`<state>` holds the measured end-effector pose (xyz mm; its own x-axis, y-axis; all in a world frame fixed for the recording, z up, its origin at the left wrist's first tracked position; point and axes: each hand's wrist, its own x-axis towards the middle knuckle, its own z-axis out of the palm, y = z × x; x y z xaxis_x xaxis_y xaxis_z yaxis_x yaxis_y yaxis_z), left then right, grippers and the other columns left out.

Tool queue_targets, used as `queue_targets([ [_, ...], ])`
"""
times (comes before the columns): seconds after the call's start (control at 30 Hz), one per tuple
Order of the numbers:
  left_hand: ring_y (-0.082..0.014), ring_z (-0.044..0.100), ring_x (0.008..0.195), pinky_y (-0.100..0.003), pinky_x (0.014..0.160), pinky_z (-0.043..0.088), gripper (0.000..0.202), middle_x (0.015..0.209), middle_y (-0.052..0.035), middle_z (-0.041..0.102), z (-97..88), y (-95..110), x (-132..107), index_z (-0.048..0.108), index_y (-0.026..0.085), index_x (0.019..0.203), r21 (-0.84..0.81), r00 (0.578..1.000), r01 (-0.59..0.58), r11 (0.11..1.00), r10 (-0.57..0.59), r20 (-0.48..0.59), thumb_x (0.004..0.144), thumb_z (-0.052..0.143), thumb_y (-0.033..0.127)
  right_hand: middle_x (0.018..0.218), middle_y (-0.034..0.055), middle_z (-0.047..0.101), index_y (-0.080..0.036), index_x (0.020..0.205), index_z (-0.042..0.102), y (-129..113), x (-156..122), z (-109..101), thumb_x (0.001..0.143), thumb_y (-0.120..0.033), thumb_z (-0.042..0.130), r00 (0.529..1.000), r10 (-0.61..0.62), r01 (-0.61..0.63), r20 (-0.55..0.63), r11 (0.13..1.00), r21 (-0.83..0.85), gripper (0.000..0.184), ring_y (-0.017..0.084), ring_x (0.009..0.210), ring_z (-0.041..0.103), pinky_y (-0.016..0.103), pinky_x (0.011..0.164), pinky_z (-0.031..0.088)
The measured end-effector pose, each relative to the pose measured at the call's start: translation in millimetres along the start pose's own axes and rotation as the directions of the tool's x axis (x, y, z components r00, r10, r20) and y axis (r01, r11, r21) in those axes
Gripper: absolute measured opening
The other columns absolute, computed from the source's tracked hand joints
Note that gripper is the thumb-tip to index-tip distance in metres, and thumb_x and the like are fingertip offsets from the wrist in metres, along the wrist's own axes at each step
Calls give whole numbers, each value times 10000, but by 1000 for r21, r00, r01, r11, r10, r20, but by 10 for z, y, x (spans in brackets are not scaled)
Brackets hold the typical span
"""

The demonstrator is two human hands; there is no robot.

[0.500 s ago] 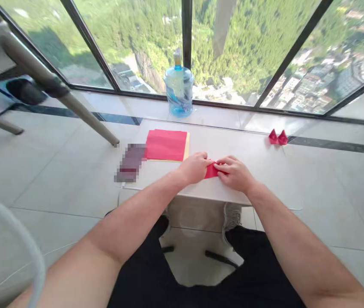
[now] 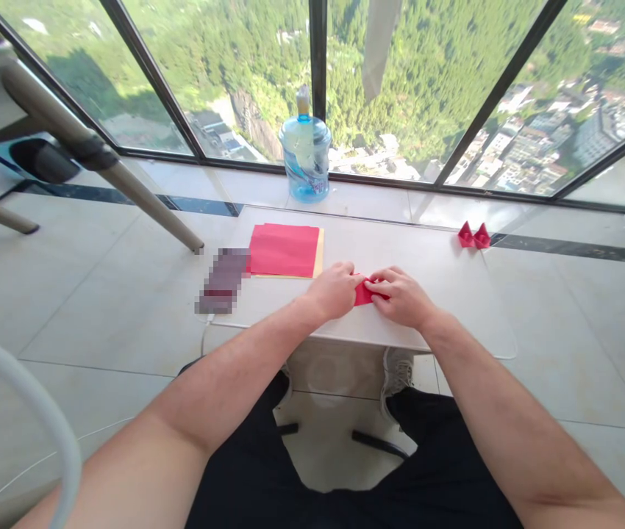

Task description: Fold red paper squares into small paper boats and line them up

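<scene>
Between my two hands, near the front edge of the white table [image 2: 428, 253], lies a small folded piece of red paper [image 2: 362, 294]. My left hand [image 2: 335, 290] is closed on its left end, with the thumb and forefinger at the paper. On the other side my right hand [image 2: 399, 295] pinches the paper's right part, fingertips close together. Both hands cover much of the paper, so its full shape is hidden. A stack of red paper sheets [image 2: 284, 250] rests left of my hands, a yellowish sheet showing along its right edge.
Two pointed red folded-paper pieces [image 2: 474, 236] stand at the table's far right corner. A pixelated flat object [image 2: 223, 283] lies at the left, with a white cable near it. Behind the table, a blue water jug [image 2: 306, 158] stands by the window. A metal leg [image 2: 147, 202] slants down at left.
The view has shifted very slightly. Both hands stay at the red paper with almost the same grip; nothing else has visibly moved.
</scene>
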<state>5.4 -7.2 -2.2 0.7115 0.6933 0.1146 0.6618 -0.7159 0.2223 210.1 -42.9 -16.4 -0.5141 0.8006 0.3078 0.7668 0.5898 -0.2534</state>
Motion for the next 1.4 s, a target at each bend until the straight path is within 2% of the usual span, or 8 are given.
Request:
queue_targets([
  [0.23, -242, 582, 961, -349, 909, 480, 231, 981, -135, 631, 50, 52, 3, 691, 114, 1007, 36, 995, 93, 995, -91, -48, 895, 492, 149, 1081, 80, 705, -243, 976, 791, 8, 5, 16, 860, -159, 595, 1000, 13, -13, -2, 1000, 20, 243, 244, 994, 590, 404, 929, 522],
  [0.43, -250, 577, 1045, -381, 919, 474, 280, 1112, -108, 677, 93, 121, -53, 679, 150, 1145, -12, 995, -55, 998, 54, -89, 933, 509, 216, 1043, 76, 701, -240, 929, 793, -10, 23, -12, 877, -188, 602, 1000, -8, 8, 1, 1000, 19, 204, 229, 962, 590, 392, 953, 505],
  [0.63, -200, 627, 986, -374, 984, 444, 327, 1037, -71, 734, 129, 38, 34, 748, 171, 945, -69, 991, -91, 993, 84, -101, 994, 437, 258, 1061, 75, 697, -246, 990, 794, 14, 19, -10, 841, -125, 590, 1000, -7, 7, -4, 999, 37, 280, 229, 972, 585, 387, 951, 502],
  [0.9, -205, 623, 926, -377, 944, 460, 286, 989, -81, 744, 189, 58, 114, 776, 176, 907, -130, 987, 49, 990, -68, -146, 952, 541, 332, 1089, 48, 689, -303, 1032, 792, 32, 26, -38, 785, -23, 541, 999, 5, -7, 43, 999, 48, 450, 211, 972, 587, 380, 970, 483],
  [1.03, -209, 611, 931, -381, 939, 457, 267, 992, -85, 736, 162, 80, 105, 778, 189, 900, -125, 988, 64, 990, -81, -133, 937, 546, 314, 1054, 47, 699, -283, 954, 805, 42, 28, -10, 829, -69, 558, 999, 41, -40, -2, 995, 91, 350, 205, 964, 597, 370, 960, 485],
  [1.13, -211, 604, 955, -381, 943, 453, 259, 1008, -85, 730, 154, 81, 100, 778, 194, 906, -118, 989, 68, 991, -83, -121, 930, 546, 306, 1001, 48, 702, -286, 938, 807, 44, 17, 20, 893, -180, 581, 994, 103, -99, -34, 990, 105, 253, 209, 943, 596, 368, 925, 501],
  [1.23, -216, 598, 964, -379, 945, 452, 263, 1018, -82, 730, 156, 80, 94, 773, 185, 906, -117, 989, 72, 991, -86, -117, 932, 545, 314, 995, 52, 700, -304, 978, 801, 46, -4, 41, 934, -275, 577, 993, 111, -109, -30, 992, 70, 230, 216, 935, 589, 379, 910, 506],
  [1.4, -213, 590, 972, -372, 949, 449, 279, 1028, -79, 729, 129, 92, 83, 764, 177, 896, -120, 990, 78, 990, -91, -108, 944, 536, 332, 1046, 55, 709, -307, 1079, 780, 62, -34, 30, 951, -289, 560, 996, 87, -86, -20, 996, 25, 255, 220, 932, 579, 380, 893, 511],
])
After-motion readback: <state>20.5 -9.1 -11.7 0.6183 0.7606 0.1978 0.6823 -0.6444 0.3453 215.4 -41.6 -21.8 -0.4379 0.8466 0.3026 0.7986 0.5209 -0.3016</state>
